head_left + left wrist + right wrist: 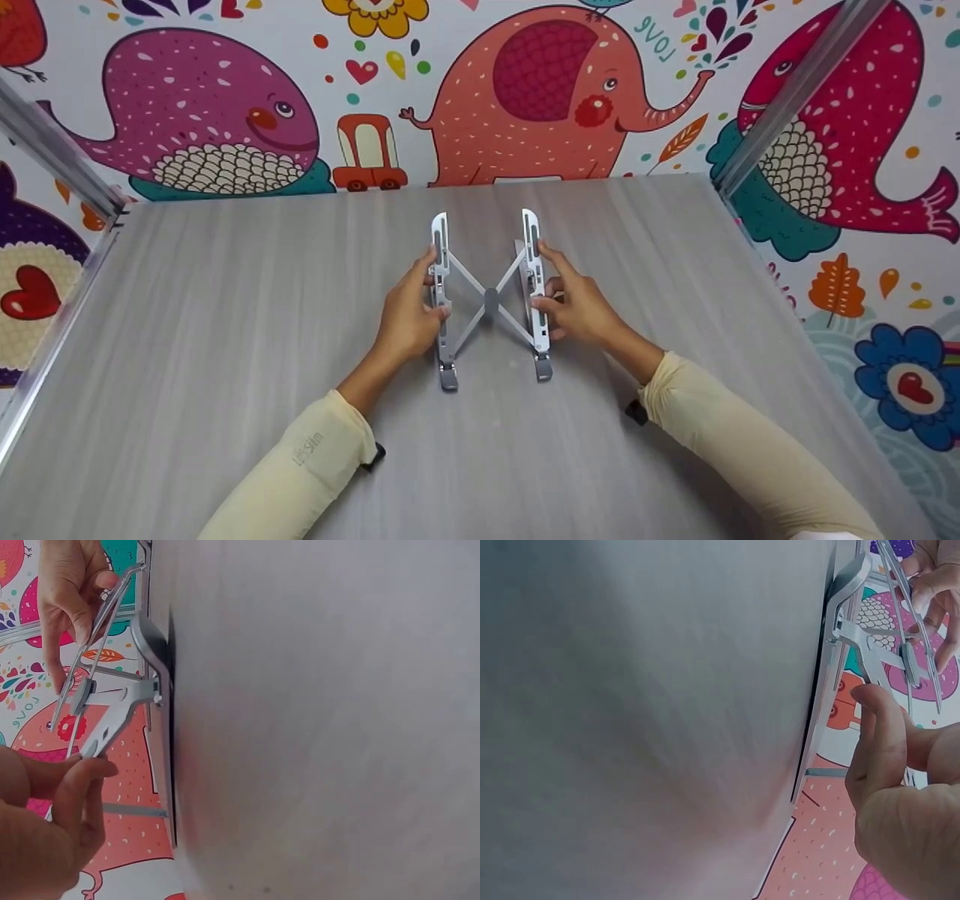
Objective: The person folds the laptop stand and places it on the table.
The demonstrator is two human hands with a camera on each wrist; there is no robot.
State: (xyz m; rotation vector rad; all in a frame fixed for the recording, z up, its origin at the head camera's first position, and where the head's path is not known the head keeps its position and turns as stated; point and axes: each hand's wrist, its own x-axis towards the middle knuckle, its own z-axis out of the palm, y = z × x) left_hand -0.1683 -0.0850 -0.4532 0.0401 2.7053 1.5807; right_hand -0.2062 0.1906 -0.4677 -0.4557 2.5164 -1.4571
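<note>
A silver folding laptop stand (491,301) stands unfolded on the table, its two long side rails joined by crossed bars with a grey hub between them. My left hand (410,315) grips the left rail, thumb on the near side and fingers on its outer side. At the right rail, my right hand (587,306) holds on with thumb and fingers. The left wrist view shows the fingers of the left hand (71,802) pinching a slotted arm of the stand (112,720). In the right wrist view, the right hand (900,772) partly covers the stand's arm.
The grey wood-grain table (225,315) spreads around the stand. Behind it rises a wall (480,90) printed with cartoon animals. Metal posts stand at the back left (60,142) and back right corners (795,97).
</note>
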